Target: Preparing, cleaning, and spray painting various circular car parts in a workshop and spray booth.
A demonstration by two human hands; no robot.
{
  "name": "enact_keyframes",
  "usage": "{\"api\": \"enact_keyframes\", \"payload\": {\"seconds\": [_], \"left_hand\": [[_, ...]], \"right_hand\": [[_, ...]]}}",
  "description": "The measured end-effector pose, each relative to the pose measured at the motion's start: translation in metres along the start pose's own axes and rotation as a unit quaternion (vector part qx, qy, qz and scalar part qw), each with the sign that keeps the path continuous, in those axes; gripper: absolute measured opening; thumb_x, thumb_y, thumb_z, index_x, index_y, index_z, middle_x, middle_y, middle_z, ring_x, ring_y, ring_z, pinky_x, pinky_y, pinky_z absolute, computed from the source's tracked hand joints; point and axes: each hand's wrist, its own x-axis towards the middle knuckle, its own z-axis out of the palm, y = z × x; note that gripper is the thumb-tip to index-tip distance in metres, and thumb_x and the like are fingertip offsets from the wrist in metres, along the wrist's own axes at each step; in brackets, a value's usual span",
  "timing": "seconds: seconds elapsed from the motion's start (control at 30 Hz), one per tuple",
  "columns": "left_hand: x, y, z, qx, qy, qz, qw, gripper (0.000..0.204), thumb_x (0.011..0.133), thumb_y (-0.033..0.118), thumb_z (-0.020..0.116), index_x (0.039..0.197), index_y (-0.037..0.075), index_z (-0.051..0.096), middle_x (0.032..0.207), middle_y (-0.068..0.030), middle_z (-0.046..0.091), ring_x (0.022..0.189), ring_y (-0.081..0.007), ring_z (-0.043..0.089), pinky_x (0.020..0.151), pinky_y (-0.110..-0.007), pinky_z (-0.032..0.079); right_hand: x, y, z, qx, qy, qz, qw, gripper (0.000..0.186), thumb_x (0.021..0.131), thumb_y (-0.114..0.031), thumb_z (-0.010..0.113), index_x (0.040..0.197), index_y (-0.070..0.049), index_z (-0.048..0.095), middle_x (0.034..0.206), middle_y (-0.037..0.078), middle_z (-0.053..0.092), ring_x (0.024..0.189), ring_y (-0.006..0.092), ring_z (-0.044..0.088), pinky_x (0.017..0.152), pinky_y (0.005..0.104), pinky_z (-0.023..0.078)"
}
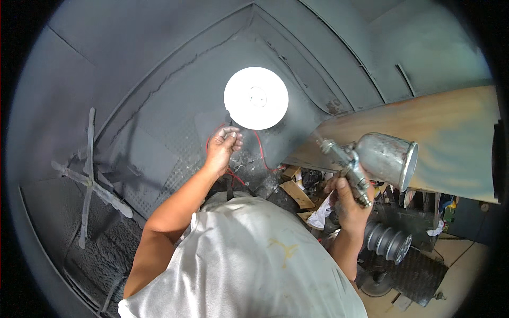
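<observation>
My right hand [350, 204] is closed around a metal spray gun [342, 159], its nozzle tilted up and leftward. A dented silver paint cup [383, 158] sits on the gun's right side. Ahead of me is a glaring white disc [256, 100] with a small hub marking at its middle. Just below the disc's lower left rim, my left hand [225, 146] has its fingers curled in. A short dark piece [230, 117] shows between that hand and the rim; whether the fingers grip it is hard to see.
A cross-shaped, grey-coated stand [90, 183] is at the left. On the right, a paint-stained panel [419, 132] leans along the wall, with cardboard boxes [297, 194] below it. Ribbed silver wheels [388, 243] lie at the lower right. A red hose [261, 148] runs near the disc.
</observation>
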Motion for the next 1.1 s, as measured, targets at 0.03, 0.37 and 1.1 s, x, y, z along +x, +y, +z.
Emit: {"api": "enact_keyframes", "payload": {"seconds": [0.03,0.37,1.1], "left_hand": [[0.002,0.004,-0.001,-0.019,0.009,0.011,1.0,0.015,0.103,0.01,0.056,0.117,0.006,0.06,0.102,-0.0059,0.066,0.085,-0.0138,0.062,0.076,-0.029,0.051],[0.006,0.029,0.004,-0.068,-0.013,0.011,0.998,0.021,0.105,0.013,0.053,0.124,0.007,0.056,0.112,-0.0071,0.066,0.105,-0.0182,0.064,0.092,-0.034,0.052],[0.012,0.043,0.008,-0.116,0.017,-0.031,0.993,0.027,0.108,0.025,0.049,0.129,0.01,0.055,0.12,-0.0021,0.063,0.112,-0.0161,0.062,0.098,-0.034,0.052]], "right_hand": [[0.001,-0.001,-0.002,0.018,0.023,0.002,1.0,0.055,0.096,-0.016,0.067,0.143,0.007,0.05,0.084,0.006,0.065,0.065,0.01,0.06,0.049,0.0221,0.046],[-0.036,0.059,-0.051,0.019,0.174,0.072,0.982,0.03,0.096,-0.02,0.068,0.119,-0.001,0.068,0.108,0.008,0.072,0.091,0.0143,0.066,0.06,0.0265,0.054],[-0.092,0.15,-0.023,0.062,0.133,0.212,0.966,0.047,0.098,-0.021,0.066,0.14,-0.004,0.055,0.112,0.005,0.07,0.101,0.0142,0.066,0.061,0.0276,0.058]]}}
